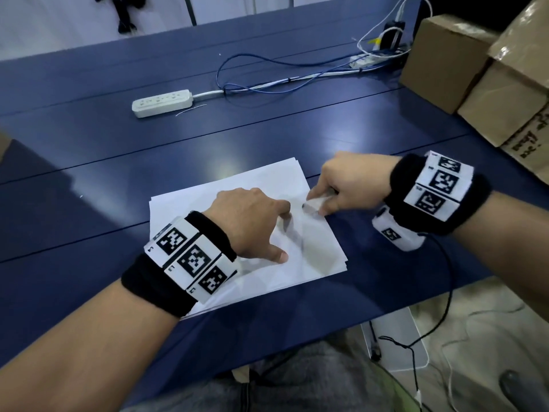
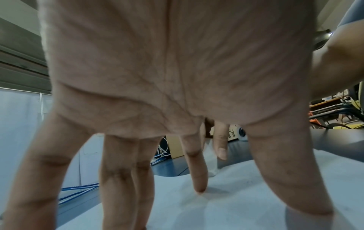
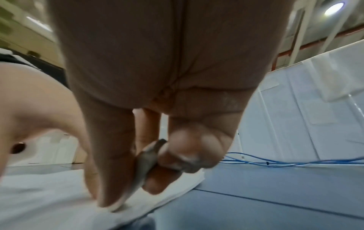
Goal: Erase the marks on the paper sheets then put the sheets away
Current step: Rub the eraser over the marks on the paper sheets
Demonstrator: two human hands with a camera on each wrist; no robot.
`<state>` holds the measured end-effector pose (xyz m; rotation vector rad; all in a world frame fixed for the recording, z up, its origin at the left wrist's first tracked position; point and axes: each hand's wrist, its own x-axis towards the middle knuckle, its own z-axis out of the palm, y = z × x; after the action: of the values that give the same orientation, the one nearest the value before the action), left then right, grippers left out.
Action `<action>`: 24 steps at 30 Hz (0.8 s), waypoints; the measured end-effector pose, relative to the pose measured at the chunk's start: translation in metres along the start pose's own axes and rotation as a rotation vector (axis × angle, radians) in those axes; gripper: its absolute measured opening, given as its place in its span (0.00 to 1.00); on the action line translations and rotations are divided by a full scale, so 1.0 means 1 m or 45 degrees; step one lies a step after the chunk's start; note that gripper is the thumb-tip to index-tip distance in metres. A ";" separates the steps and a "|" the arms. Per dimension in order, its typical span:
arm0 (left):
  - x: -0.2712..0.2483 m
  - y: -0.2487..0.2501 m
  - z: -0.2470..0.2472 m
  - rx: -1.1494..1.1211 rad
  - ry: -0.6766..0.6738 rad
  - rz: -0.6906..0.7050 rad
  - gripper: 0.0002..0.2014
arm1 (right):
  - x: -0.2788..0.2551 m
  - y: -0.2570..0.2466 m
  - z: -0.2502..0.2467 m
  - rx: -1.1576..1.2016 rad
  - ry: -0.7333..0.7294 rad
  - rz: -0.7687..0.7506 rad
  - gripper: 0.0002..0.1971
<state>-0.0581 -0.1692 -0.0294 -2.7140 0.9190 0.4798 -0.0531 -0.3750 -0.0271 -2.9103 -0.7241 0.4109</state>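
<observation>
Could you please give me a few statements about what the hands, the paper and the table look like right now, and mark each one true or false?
1. The right hand pinches an eraser whose tip is on the paper sheets. True.
2. The left hand is lifted clear of the sheets. False: its spread fingers press down on the top sheet.
3. The sheets lie on a blue table. True.
4. The power strip rests on top of the sheets. False: it lies on the table beyond them, well apart.
5. Cardboard boxes stand at the table's far right. True.
</observation>
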 end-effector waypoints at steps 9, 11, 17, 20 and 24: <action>0.001 0.002 -0.002 -0.005 -0.013 0.000 0.33 | -0.003 -0.001 0.000 0.012 -0.047 0.017 0.14; 0.000 0.002 -0.003 -0.011 -0.015 -0.002 0.33 | 0.000 0.002 0.001 -0.015 0.014 0.026 0.14; 0.002 0.001 -0.001 -0.008 -0.017 0.005 0.35 | -0.026 -0.007 0.008 0.232 -0.361 -0.170 0.18; 0.002 0.002 -0.001 -0.004 -0.020 0.008 0.34 | -0.010 0.000 0.000 0.105 -0.119 -0.045 0.15; 0.002 0.002 -0.002 0.001 -0.014 0.007 0.34 | -0.004 0.003 0.001 -0.004 -0.012 -0.027 0.15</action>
<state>-0.0576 -0.1718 -0.0287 -2.7058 0.9239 0.4946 -0.0556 -0.3792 -0.0270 -2.9025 -0.7569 0.4223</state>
